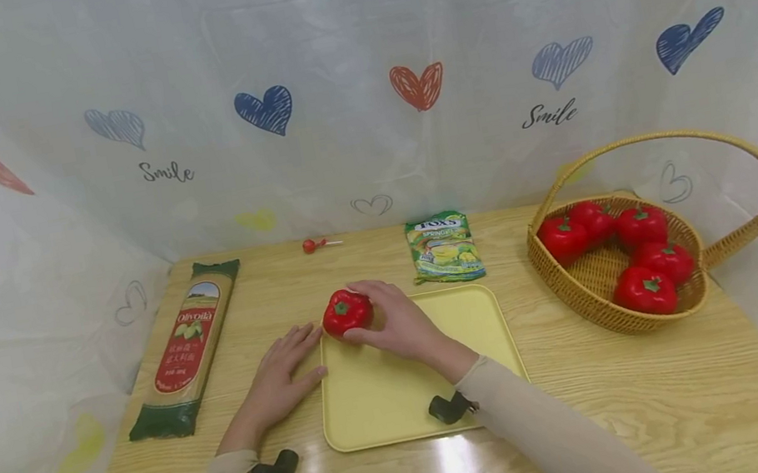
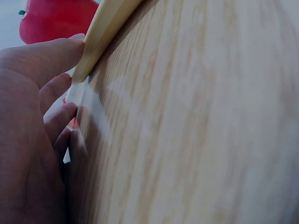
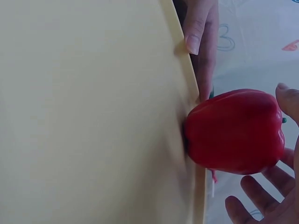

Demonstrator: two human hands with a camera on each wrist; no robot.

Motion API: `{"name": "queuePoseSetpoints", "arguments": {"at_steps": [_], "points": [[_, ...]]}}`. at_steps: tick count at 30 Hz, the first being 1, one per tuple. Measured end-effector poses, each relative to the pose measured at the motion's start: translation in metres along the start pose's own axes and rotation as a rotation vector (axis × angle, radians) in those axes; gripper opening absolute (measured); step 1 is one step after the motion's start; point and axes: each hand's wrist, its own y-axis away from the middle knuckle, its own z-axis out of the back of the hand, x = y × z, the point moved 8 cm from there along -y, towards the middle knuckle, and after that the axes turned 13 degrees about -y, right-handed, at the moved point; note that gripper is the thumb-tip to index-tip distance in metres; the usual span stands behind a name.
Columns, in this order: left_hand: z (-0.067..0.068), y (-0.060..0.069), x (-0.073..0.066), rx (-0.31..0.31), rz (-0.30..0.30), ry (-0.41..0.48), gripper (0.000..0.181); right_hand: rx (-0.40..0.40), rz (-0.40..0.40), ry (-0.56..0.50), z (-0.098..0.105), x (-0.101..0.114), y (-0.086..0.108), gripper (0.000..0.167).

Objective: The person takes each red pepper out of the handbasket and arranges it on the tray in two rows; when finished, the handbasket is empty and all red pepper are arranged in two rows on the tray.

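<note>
A red bell pepper [image 1: 347,313] [image 3: 236,131] stands, stem up, in the far left corner of a yellow tray [image 1: 393,403] [image 3: 93,112]. My right hand [image 1: 402,325] [image 3: 275,196] holds it from the right, thumb on the near side and fingers on the far side; in the right wrist view two fingers spread away from it. My left hand [image 1: 282,379] [image 2: 32,107] lies with extended fingers beside the tray's left edge, thumb against the rim. The left wrist view shows only part of the pepper [image 2: 56,21] beyond the rim.
A wicker basket [image 1: 589,307] with several red peppers stands at the right. A pasta packet [image 1: 188,350] lies at the left. Behind the tray are a red lollipop [image 1: 309,246] and a green candy bag [image 1: 444,249]. A printed curtain [image 1: 353,173] hangs behind the table.
</note>
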Motion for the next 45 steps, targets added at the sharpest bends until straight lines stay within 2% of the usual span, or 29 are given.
{"name": "queuePoseSetpoints", "arguments": {"at_steps": [4, 8, 20, 30, 35, 41, 45], "points": [[0.001, 0.001, 0.0, -0.015, -0.004, -0.003, 0.064, -0.005, 0.0, 0.005, 0.003, -0.002, 0.002, 0.074], [0.0, 0.001, 0.0, -0.002, 0.002, 0.0, 0.064, -0.004, -0.01, 0.019, 0.005, -0.005, 0.004, 0.074], [0.0, 0.0, 0.0, -0.015, -0.013, -0.002, 0.064, -0.041, -0.018, -0.006, 0.022, -0.007, 0.015, 0.072], [-0.002, 0.0, 0.003, 0.001, -0.007, -0.001, 0.065, -0.056, -0.049, -0.013, 0.034, -0.013, 0.024, 0.069], [-0.001, 0.0, 0.001, -0.013, -0.016, 0.0, 0.065, -0.058, -0.041, -0.007, 0.039, -0.014, 0.03, 0.067], [-0.002, 0.0, 0.002, 0.007, 0.0, 0.003, 0.066, -0.061, -0.031, 0.013, 0.046, -0.018, 0.038, 0.064], [-0.001, 0.001, 0.001, -0.002, -0.006, 0.005, 0.065, -0.068, -0.03, 0.025, 0.051, -0.019, 0.044, 0.063]]}}
